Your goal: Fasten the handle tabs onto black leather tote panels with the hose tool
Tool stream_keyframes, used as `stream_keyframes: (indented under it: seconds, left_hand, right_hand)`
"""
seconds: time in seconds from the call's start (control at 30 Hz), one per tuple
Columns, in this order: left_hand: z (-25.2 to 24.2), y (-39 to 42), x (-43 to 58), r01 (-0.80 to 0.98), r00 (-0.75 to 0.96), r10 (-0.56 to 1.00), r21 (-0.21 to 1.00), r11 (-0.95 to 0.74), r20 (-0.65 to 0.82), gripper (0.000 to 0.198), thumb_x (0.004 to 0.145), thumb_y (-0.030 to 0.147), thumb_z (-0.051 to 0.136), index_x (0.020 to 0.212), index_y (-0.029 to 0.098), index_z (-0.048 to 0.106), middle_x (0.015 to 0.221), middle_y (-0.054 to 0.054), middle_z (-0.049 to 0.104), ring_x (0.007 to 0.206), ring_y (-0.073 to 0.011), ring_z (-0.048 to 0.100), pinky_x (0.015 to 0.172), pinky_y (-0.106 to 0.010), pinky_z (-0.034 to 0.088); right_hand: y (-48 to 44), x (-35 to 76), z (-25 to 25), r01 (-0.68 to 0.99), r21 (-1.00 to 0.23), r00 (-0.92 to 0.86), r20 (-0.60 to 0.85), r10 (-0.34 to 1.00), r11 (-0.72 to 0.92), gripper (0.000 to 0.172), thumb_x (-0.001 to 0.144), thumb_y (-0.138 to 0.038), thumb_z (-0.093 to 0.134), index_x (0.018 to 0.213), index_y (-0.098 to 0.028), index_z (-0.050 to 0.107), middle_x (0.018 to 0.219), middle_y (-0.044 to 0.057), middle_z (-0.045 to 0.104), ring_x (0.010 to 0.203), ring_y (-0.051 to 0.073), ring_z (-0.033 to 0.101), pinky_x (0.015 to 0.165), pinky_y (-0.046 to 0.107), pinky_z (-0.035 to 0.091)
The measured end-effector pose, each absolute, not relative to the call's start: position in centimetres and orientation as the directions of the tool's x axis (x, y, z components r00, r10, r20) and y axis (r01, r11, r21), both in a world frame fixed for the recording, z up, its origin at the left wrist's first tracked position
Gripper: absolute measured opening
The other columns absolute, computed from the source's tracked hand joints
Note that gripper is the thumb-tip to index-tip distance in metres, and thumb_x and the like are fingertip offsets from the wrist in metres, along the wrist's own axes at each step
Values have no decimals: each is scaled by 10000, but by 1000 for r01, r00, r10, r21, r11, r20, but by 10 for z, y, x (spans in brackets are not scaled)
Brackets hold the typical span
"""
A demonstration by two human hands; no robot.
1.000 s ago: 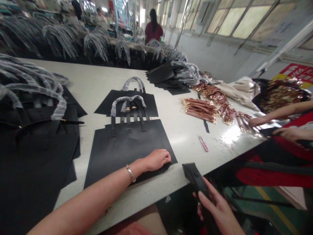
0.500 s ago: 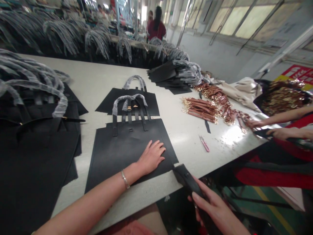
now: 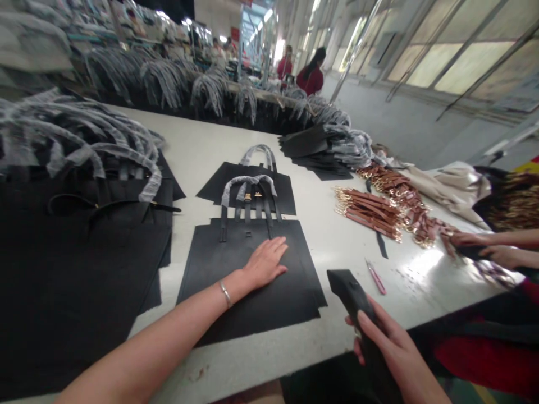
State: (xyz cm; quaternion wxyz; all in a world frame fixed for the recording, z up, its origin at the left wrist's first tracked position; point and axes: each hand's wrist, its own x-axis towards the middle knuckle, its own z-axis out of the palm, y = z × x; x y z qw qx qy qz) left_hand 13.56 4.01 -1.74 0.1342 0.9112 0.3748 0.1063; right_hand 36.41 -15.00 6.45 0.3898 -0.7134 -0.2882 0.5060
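Observation:
My left hand (image 3: 266, 262) lies flat, fingers stretched out, on a black leather bag panel (image 3: 252, 275) on the white table (image 3: 197, 151). The panel has wrapped grey handles (image 3: 248, 185) with gold fittings at its far end. My right hand (image 3: 389, 348) is closed around a narrow black leather piece (image 3: 351, 294), held over the table's near edge to the right of the panel. A second black bag panel (image 3: 248, 179) lies just beyond the first.
A tall stack of black panels with wrapped handles (image 3: 80, 207) fills the left. Brown straps with gold buckles (image 3: 379, 205), a pink tool (image 3: 376, 277) and more black stacks (image 3: 324, 146) lie to the right. Another person's hands (image 3: 484, 247) work at the right edge.
My left hand went from curled at the panel's corner to flat and further up the panel. My right hand brought the black piece up over the table's edge. The view shifted.

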Motion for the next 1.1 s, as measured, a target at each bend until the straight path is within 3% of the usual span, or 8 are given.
stream_keyframes:
  seconds: [0.1,0.2,0.3,0.53,0.87,1.0,1.1]
  left_hand:
    - [-13,91,111,849,427,887,259,-461,177,754,798,555,647,1344,81,429,1465,-218,386,1396,-349,283,1157,-488,201]
    - [-10,122,95,899,341,924,226,-375,173,829,680,738,637,1222,121,523,1302,-195,509,1231,-374,433,1066,-509,302]
    - [-11,120,92,892,376,910,197,-406,173,800,636,781,630,1136,159,569,1216,-155,539,1118,-347,478,993,-474,355]
    - [-14,40,103,865,403,894,236,-442,194,844,603,801,637,1171,182,565,1266,-140,504,1131,-337,449,1033,-501,300]
    - [-15,-4,109,854,425,881,228,-467,209,844,652,752,657,1223,138,553,1311,-172,501,1195,-345,436,1124,-570,177]
    - [-17,-5,108,797,485,840,273,-539,243,697,732,649,678,1238,188,550,1318,-130,522,1230,-310,437,1145,-554,147]
    - [-17,-3,109,704,591,776,328,-630,220,503,789,533,692,1179,234,581,1294,-62,562,1205,-267,467,1112,-504,247]
  right_hand:
    - [-154,365,61,-4,-818,289,-551,783,-575,983,672,-669,702,1439,-206,298,891,49,651,533,150,583,460,287,485]
    - [-157,361,54,-2,-816,267,-558,786,-578,989,687,-680,683,1449,-190,286,875,46,649,528,150,582,453,288,480]
    - [-151,356,53,4,-818,258,-555,791,-575,965,705,-672,671,1456,-203,288,876,41,649,517,142,580,450,284,472]
    - [-113,358,64,51,-790,103,-605,790,-612,685,819,-526,625,1403,-277,367,867,8,632,493,104,572,432,230,452]
    - [-63,364,67,77,-739,-15,-672,741,-669,385,887,-439,557,1180,-199,488,781,10,622,452,89,560,390,190,441]
    - [-58,367,72,137,-726,-22,-682,731,-674,379,888,-421,559,1192,-209,478,778,9,625,455,92,569,395,192,443]
    - [-59,370,74,158,-703,-42,-707,706,-694,412,881,-441,565,1220,-228,467,775,6,629,459,98,573,393,197,441]
